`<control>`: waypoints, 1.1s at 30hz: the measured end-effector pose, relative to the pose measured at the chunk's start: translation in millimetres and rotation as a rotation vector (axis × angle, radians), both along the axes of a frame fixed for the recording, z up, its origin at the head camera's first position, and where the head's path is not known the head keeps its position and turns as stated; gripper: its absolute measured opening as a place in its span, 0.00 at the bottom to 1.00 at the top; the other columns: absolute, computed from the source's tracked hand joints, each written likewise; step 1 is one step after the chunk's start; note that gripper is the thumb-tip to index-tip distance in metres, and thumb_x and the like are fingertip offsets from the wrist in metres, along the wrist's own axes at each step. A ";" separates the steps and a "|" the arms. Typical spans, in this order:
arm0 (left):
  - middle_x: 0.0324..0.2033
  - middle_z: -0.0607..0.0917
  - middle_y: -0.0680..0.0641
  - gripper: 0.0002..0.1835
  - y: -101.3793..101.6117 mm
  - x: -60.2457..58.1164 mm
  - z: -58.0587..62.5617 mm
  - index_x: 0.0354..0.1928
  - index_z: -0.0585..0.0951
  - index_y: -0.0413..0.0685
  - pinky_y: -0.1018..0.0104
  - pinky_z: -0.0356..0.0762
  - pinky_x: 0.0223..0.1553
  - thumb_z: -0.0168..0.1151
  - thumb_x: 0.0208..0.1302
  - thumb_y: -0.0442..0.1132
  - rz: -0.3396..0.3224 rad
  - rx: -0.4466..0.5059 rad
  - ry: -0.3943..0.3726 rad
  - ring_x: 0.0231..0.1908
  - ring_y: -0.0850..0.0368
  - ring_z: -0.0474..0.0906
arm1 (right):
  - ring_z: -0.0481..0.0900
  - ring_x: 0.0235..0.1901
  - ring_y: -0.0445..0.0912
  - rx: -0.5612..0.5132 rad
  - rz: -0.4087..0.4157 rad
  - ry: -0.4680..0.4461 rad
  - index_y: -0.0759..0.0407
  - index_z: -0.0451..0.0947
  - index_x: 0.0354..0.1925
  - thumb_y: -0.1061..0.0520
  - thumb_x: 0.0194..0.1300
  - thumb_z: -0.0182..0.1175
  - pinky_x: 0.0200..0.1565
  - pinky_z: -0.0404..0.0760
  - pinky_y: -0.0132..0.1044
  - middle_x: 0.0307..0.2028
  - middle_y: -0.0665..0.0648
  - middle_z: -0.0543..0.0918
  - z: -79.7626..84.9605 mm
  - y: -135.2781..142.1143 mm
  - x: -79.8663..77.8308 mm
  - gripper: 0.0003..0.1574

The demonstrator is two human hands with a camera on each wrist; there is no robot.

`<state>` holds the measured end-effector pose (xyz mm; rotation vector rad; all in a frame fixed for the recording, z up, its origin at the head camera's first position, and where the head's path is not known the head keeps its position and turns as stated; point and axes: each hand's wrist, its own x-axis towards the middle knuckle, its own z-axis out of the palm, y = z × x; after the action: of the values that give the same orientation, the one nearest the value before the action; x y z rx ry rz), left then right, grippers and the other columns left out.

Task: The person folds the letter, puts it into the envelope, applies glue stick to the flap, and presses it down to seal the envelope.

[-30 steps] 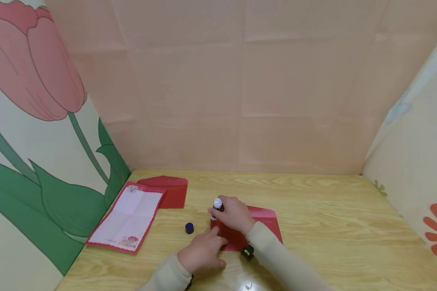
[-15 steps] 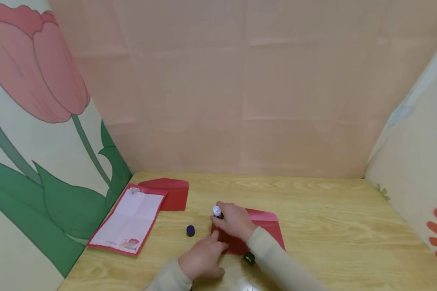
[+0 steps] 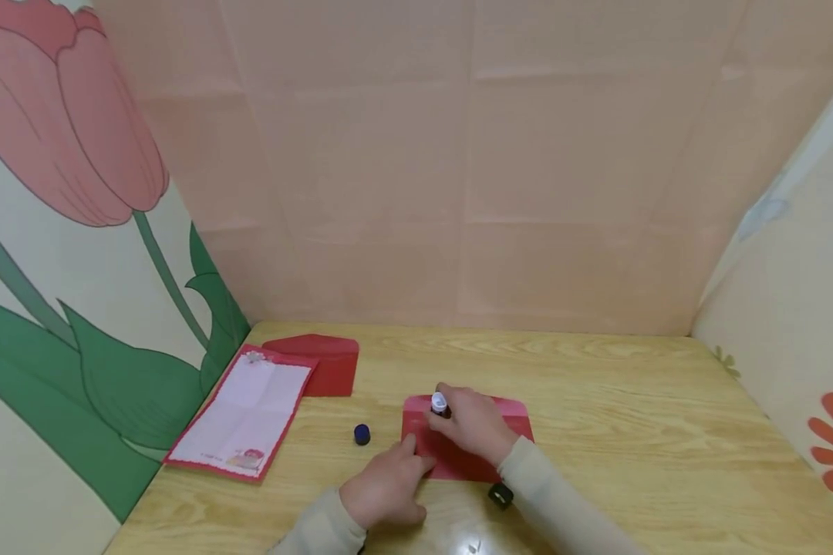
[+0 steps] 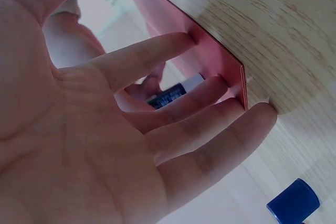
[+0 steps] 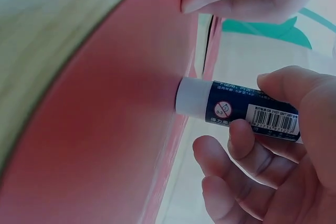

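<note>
A red envelope lies on the table with its flap folded out toward the far side. My right hand grips a glue stick between thumb and fingers, and its white end meets the red paper in the right wrist view. Spread fingers of my left hand rest on the envelope's left edge; in the left wrist view, the little fingertip reaches the wood beside it. The dark blue cap of the glue stick sits on the table to the left of the envelope.
At the far left lies a red-bordered sheet of letter paper with creases. It overlaps another red envelope with a raised flap. Printed hangings border the wooden table at the back and sides.
My right hand has moved the glue stick rightward along the envelope from its left edge, uncovering the flap's left corner. My left hand has stayed at the envelope's left edge.
</note>
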<state>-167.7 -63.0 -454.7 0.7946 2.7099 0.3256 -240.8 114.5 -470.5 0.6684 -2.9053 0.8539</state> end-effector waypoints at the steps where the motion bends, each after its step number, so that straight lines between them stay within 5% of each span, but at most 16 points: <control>1: 0.37 0.71 0.53 0.27 -0.1 0.2 -0.2 0.53 0.84 0.53 0.67 0.75 0.41 0.78 0.47 0.46 -0.005 -0.001 0.011 0.35 0.60 0.68 | 0.72 0.24 0.40 0.003 -0.005 0.007 0.49 0.72 0.36 0.47 0.64 0.67 0.29 0.76 0.31 0.23 0.45 0.73 -0.1 2.5 0.7 0.14; 19: 0.36 0.70 0.53 0.25 0.9 2.9 0.2 0.50 0.83 0.49 0.67 0.73 0.38 0.76 0.46 0.42 -0.001 0.016 0.038 0.34 0.60 0.68 | 0.68 0.21 0.38 0.095 -0.087 0.145 0.49 0.70 0.31 0.49 0.61 0.68 0.26 0.72 0.33 0.20 0.43 0.70 -1.8 43.0 7.0 0.15; 29: 0.36 0.70 0.53 0.22 1.8 2.0 -1.0 0.47 0.84 0.49 0.67 0.73 0.38 0.75 0.47 0.41 0.004 0.024 0.036 0.34 0.60 0.68 | 0.67 0.20 0.40 0.163 -0.137 0.149 0.51 0.69 0.30 0.50 0.60 0.68 0.23 0.71 0.34 0.19 0.44 0.70 3.8 57.5 12.6 0.15; 33: 0.35 0.70 0.53 0.20 1.8 2.4 -1.0 0.44 0.84 0.49 0.67 0.73 0.37 0.75 0.46 0.42 -0.004 0.011 0.070 0.33 0.60 0.68 | 0.67 0.19 0.40 0.094 -0.145 0.153 0.50 0.69 0.29 0.50 0.61 0.68 0.23 0.70 0.34 0.18 0.45 0.70 5.9 52.0 12.9 0.16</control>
<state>-165.3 -61.2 -455.7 0.8286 2.7734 0.3180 -227.8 166.6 -464.6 0.4973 -2.8280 0.6253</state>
